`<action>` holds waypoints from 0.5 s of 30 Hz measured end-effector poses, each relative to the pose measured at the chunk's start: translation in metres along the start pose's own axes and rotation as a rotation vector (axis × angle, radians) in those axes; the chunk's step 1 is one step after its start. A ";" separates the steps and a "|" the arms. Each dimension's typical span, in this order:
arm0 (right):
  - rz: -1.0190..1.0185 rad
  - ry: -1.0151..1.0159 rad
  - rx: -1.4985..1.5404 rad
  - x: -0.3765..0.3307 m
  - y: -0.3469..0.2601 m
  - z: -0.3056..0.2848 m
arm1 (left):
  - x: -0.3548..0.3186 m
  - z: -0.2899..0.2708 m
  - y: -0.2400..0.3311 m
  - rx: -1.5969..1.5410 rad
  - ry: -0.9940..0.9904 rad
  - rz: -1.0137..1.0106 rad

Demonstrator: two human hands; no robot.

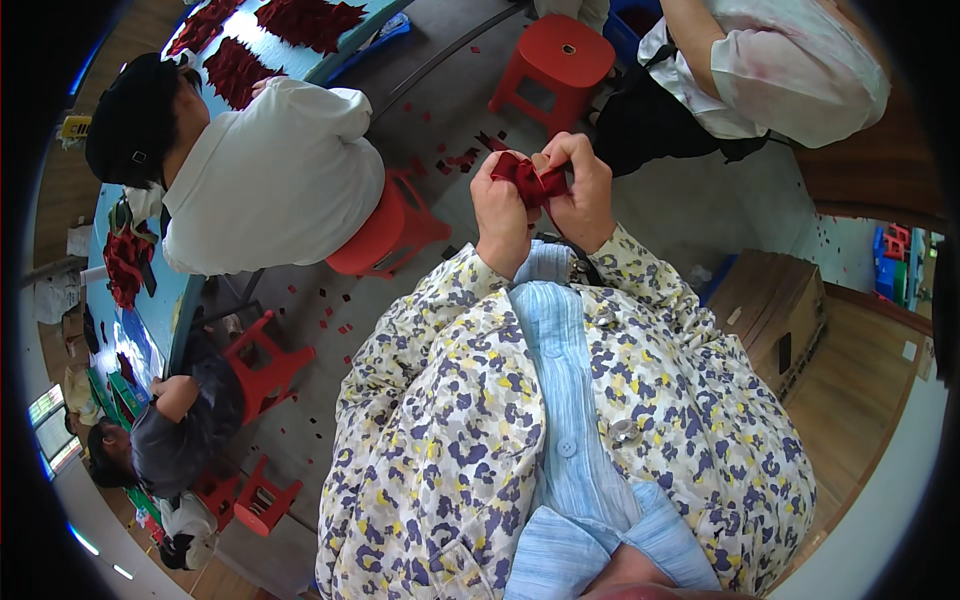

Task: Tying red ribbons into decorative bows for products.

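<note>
A dark red ribbon bow (pixel 528 180) is held up in front of my chest, between both hands. My left hand (pixel 500 212) is closed on the bow's left side, its fingers curled round the loops. On the other side, my right hand (pixel 583 190) pinches the ribbon between thumb and fingers. One ribbon end sticks out past the left fingertips, and another hangs below the right hand. My fingers hide part of the bow's middle.
A red stool (pixel 553 70) stands ahead, with dark red scraps (pixel 458 160) on the floor nearby. At left, a person in a white shirt (pixel 275 175) sits at a light blue table (pixel 185 235) bearing red ribbon piles (pixel 310 22). A cardboard box (pixel 765 310) is at right.
</note>
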State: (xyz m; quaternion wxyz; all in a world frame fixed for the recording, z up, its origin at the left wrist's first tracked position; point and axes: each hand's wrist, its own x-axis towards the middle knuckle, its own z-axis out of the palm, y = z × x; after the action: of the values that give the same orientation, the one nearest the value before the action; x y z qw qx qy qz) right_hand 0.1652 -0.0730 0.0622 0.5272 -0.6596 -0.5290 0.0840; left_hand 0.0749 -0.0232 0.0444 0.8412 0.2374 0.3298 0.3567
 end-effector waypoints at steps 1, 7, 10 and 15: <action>-0.001 -0.002 0.001 0.002 0.000 -0.002 | 0.000 -0.001 -0.001 -0.001 0.002 0.001; -0.400 0.007 -0.196 0.007 0.002 -0.009 | 0.001 -0.003 -0.004 -0.031 0.006 -0.107; -0.302 -0.001 -0.221 0.002 0.002 -0.005 | 0.001 -0.005 -0.003 -0.029 -0.021 -0.102; 0.140 -0.045 0.459 -0.008 0.009 0.005 | -0.003 -0.002 0.000 0.064 -0.005 -0.033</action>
State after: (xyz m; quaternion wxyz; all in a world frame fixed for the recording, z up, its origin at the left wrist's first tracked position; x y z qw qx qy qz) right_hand 0.1641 -0.0754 0.0499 0.6444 -0.5555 -0.4605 0.2531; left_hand 0.0722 -0.0250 0.0446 0.8398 0.2597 0.3427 0.3313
